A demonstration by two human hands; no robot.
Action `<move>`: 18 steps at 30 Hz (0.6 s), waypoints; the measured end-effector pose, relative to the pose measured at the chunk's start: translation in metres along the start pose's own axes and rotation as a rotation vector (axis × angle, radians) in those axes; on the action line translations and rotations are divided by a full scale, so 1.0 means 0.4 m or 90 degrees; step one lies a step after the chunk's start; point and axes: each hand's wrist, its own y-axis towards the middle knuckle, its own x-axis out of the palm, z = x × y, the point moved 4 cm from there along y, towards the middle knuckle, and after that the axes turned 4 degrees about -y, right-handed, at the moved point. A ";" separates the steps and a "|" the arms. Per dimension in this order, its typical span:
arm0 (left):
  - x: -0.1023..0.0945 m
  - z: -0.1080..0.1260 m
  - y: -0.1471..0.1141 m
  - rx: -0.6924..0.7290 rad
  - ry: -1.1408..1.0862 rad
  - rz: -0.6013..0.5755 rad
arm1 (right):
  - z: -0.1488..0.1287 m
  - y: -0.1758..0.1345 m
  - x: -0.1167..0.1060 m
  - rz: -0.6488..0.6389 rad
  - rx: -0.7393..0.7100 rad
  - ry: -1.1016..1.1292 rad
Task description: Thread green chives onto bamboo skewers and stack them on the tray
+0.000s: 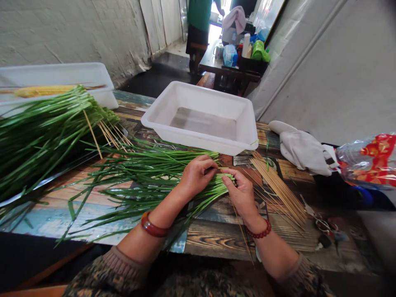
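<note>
Long green chives (161, 161) lie across the table, their pale cut ends pointing right. My left hand (198, 175) is closed in a pinch over the stalks near those ends. Facing it, my right hand (243, 194) has its thumb and fingers closed on the stem ends of a small bunch of chives. A thin bamboo skewer (243, 233) slants down from beneath the right hand; its upper end is hidden. Right of that hand lies a pile of loose bamboo skewers (278, 189). My palms and fingers cover part of the stalks.
Beyond my hands stands a white plastic tub (201, 142). At left, skewered chives (46, 123) are heaped on a tray, before another white tub (102, 78). On the right are a white cloth (305, 150), a plastic bag (368, 161) and keys (323, 225). A person (198, 24) stands behind.
</note>
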 end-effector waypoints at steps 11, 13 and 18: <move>-0.005 0.014 0.004 -0.020 -0.049 0.000 | -0.011 0.001 -0.001 -0.004 -0.017 -0.016; -0.004 0.014 0.004 -0.028 -0.053 -0.002 | -0.010 0.002 -0.001 0.000 -0.018 -0.014; -0.005 0.013 0.006 -0.035 -0.056 -0.002 | -0.007 0.003 0.000 0.001 -0.015 -0.024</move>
